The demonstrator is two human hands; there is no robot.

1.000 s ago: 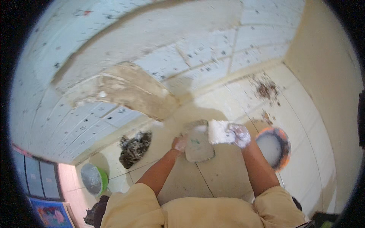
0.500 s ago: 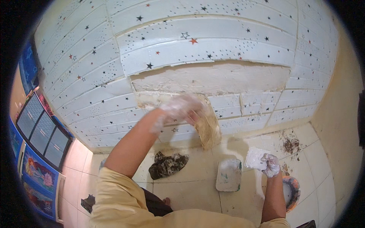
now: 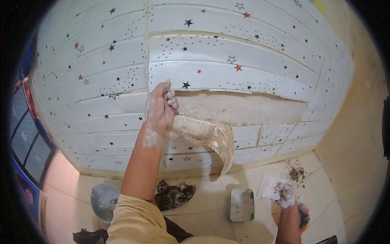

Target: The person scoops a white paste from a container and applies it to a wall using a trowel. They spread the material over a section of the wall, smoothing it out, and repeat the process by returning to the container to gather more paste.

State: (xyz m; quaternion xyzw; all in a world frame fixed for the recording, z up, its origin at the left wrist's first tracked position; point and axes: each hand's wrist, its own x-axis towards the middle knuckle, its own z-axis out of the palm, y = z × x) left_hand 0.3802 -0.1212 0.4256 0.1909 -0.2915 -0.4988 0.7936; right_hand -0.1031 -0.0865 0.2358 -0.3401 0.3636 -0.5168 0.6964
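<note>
My left hand (image 3: 161, 105), smeared with white paste, is against the star-patterned wall at the left end of a bare strip (image 3: 239, 106). Its fingers are curled and its thumb points up; nothing shows in them. Beside its wrist begins a tan, cloth-like strip (image 3: 228, 152) with white paste on it, partly on the wall, its right end hanging loose and twisted. Low on the right, my right hand (image 3: 286, 195), also coated white, grips a flat white paste-covered piece (image 3: 269, 188), whose exact kind I cannot make out.
On the tiled floor are a shallow rectangular tray (image 3: 241, 205), a crumpled dark bag (image 3: 175, 196), a grey basin (image 3: 104, 202) and an orange-rimmed bucket (image 3: 303, 217), partly behind my right forearm. Brown debris (image 3: 296, 173) lies near the wall corner.
My left hand has moved up and left, from the tan strip's middle to its left end, and that strip now sags and twists at the right. The view has shifted; my right hand keeps its grip.
</note>
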